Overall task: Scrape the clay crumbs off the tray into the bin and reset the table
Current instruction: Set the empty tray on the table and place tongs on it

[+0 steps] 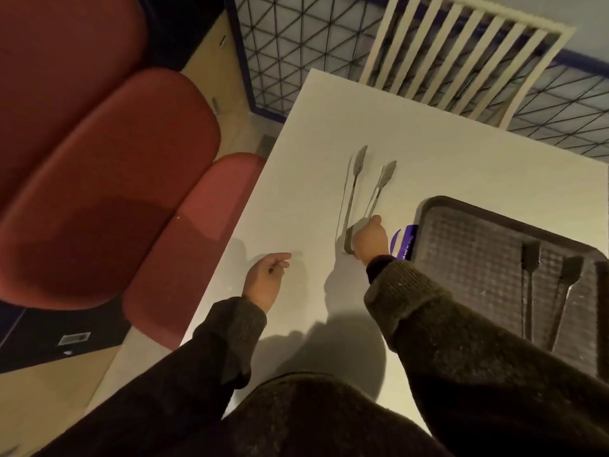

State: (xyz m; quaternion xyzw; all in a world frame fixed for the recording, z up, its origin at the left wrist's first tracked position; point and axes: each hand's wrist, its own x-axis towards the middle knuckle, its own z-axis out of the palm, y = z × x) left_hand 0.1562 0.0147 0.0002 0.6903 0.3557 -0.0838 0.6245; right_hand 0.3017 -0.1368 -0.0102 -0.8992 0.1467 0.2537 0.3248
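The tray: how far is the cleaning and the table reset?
Done, it seems: the tray shows no clear crumbs, though dim light hides detail. In hand: the right hand is at the near ends of the two metal tools on the table; the left hand holds nothing. Left: dark tools lie on the tray.

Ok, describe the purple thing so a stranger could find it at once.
Start at the white table and find the dark tray on its right side. The purple thing pokes out from under the tray's left edge, just right of the right hand. It is the only purple item; the tools nearby are grey or black.
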